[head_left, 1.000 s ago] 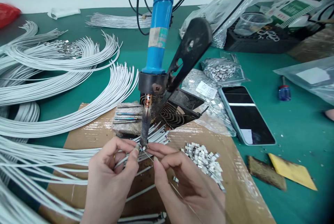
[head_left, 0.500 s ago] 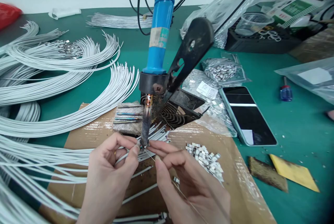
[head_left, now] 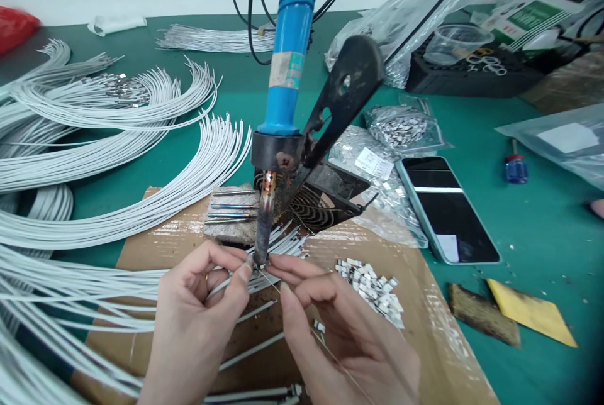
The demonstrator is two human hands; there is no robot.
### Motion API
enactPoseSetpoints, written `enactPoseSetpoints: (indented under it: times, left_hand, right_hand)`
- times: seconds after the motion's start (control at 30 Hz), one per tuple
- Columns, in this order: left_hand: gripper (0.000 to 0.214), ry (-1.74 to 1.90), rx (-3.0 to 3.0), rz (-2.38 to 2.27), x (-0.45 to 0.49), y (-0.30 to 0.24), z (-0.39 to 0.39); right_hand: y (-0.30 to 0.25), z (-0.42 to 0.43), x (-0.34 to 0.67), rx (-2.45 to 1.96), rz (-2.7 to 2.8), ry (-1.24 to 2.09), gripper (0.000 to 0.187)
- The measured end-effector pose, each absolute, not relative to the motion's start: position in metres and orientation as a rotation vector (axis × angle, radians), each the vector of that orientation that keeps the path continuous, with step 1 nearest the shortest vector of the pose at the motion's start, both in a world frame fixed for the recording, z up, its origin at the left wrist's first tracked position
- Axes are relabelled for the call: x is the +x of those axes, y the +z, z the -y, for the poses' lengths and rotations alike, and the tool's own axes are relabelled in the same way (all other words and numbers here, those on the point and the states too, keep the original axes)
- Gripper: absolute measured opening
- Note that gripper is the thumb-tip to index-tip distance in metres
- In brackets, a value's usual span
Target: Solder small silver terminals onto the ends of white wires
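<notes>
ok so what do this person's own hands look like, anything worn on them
Both the left hand and the right hand are ungloved, with no sleeve in view. A thin gold-coloured ring, partly hidden, shows on a left-hand finger; none can be seen on the right.

Soldering iron (head_left: 284, 100) cropped at top, piece (head_left: 261, 266) at its tip too small to tell, cable bundles (head_left: 85, 229) cropped left

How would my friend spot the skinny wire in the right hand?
On the green table, find the brown cardboard, then the right hand just below the blue-handled soldering iron. A thin wire slants from near the iron's tip to the thumb. It's far thinner than the white cables on the left.
</notes>
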State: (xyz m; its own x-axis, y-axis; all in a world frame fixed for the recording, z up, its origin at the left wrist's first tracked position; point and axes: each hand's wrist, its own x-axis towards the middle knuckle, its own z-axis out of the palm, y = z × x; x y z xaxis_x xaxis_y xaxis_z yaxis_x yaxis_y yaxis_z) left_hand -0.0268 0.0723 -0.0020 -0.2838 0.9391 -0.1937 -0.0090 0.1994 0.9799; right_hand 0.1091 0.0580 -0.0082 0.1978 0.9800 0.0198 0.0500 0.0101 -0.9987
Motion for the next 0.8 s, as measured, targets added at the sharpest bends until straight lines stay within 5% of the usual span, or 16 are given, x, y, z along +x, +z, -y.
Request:
enactPoseSetpoints:
  times: [0.8]
  left_hand:
    - [0.015,1.257,0.861,-1.555,-0.0247,-0.0010,-0.0743]
  right_hand:
    - [-0.0080,-0.0591,0.1099,-1.330,1.131,1.012,0.023]
